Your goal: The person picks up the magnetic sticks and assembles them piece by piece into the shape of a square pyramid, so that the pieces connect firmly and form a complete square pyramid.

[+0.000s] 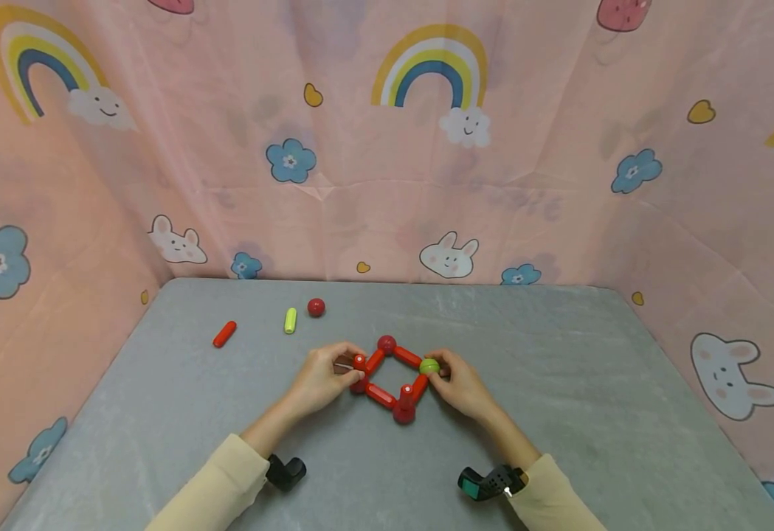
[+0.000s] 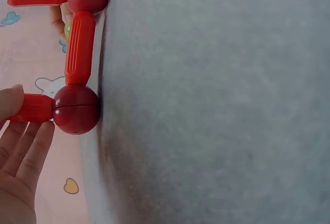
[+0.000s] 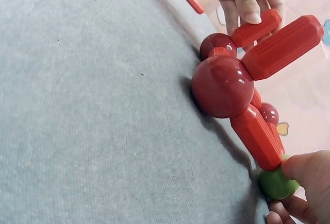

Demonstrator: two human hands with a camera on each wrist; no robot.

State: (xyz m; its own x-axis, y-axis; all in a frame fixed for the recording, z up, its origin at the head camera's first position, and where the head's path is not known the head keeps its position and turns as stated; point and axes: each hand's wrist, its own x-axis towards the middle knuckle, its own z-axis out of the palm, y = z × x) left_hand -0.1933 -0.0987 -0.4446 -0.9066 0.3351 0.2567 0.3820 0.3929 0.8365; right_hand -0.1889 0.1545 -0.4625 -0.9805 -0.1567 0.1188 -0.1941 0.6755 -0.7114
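Closed four-sided frame (image 1: pixel 408 357) of ribbed red rods (image 1: pixel 381 397), joined by three glossy dark red balls (image 1: pixel 387 344) and one green ball (image 1: pixel 429 366), lies between the left hand (image 1: pixel 319 379) and the right hand (image 1: pixel 464 389). Green ball is pinched in the right fingers (image 3: pixel 299 209); an upright red rod (image 3: pixel 260 26) on the leftmost ball (image 2: pixel 76 112) is pinched by the left thumb (image 2: pixel 11 102) and fingers (image 2: pixel 36 152). A second upright red rod (image 1: pixel 407 394) stands on the near ball (image 1: pixel 404 413), between both sets of fingers and apart from them

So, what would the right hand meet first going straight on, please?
Its fingers pinch the green ball; past that, probably the red rod slanting away leftward, though depth is unclear.
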